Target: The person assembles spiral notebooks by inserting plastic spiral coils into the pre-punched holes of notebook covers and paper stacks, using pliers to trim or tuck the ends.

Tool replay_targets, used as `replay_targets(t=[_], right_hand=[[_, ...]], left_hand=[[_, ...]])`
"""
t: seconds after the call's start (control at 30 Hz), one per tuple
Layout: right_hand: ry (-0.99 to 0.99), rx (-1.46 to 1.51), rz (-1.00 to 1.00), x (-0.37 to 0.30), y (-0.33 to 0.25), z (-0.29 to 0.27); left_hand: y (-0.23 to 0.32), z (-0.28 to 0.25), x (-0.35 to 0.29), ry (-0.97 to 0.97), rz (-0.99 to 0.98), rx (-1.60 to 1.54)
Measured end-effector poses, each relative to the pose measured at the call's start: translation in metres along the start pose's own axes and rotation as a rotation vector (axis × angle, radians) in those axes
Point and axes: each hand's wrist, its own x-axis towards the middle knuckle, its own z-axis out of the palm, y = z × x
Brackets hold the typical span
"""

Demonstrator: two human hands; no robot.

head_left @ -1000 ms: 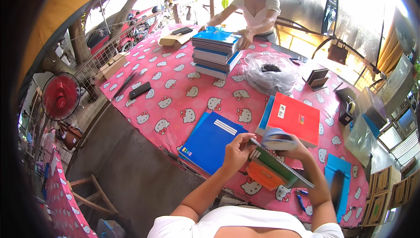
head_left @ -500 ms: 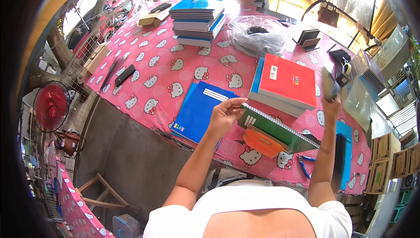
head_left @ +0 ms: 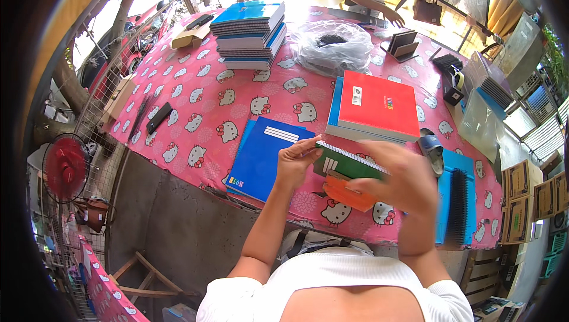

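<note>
The left hand (head_left: 298,159) pinches the left end of a green notebook (head_left: 341,165) with thumb and fingers. The right hand (head_left: 409,177), blurred, spreads thumb and fingers before its right part. An orange object (head_left: 348,195) sits on its near side. Blue notebooks (head_left: 267,165) lie leftward; a red notebook (head_left: 382,104) tops a pile beyond.

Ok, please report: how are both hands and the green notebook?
Left hand pinches green notebook at its left end. Right hand open, blurred, hiding its right end. Orange item close on its near side.
</note>
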Motion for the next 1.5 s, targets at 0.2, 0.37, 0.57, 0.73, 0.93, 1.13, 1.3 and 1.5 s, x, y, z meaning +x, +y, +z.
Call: replay_targets(t=[0.2, 0.37, 0.57, 0.73, 0.93, 1.13, 1.3, 1.5], right_hand=[[-0.574, -0.110, 0.197, 0.054, 0.002, 0.060], [0.246, -0.062, -0.061, 0.009, -0.007, 0.048], [0.959, -0.020, 0.190, -0.128, 0.074, 0.044], [0.280, -0.352, 0.645, -0.253, 0.161, 0.099], [0.038, -0.589, 0.734, -0.263, 0.143, 0.120], [0.203, 0.280, 0.712, -0.207, 0.072, 0.075], [0.199, 0.311, 0.407, -0.162, -0.010, 0.041], [0.152, 0.234, 0.417, -0.165, -0.009, 0.044]], left_hand=[[-0.004, -0.008, 0.000, -0.047, 0.002, -0.023], [0.014, 0.014, 0.003, -0.131, -0.051, -0.065], [0.015, 0.019, 0.025, -0.345, 0.143, 0.001], [0.150, 0.088, -0.013, -0.063, 0.828, 0.354], [0.116, 0.084, -0.069, -0.656, 0.675, 0.819], [0.020, 0.080, -0.107, -0.365, 0.447, 0.838], [0.015, 0.084, -0.105, -0.386, 0.551, 0.752], [0.013, 0.087, -0.108, -0.360, 0.566, 0.765]])
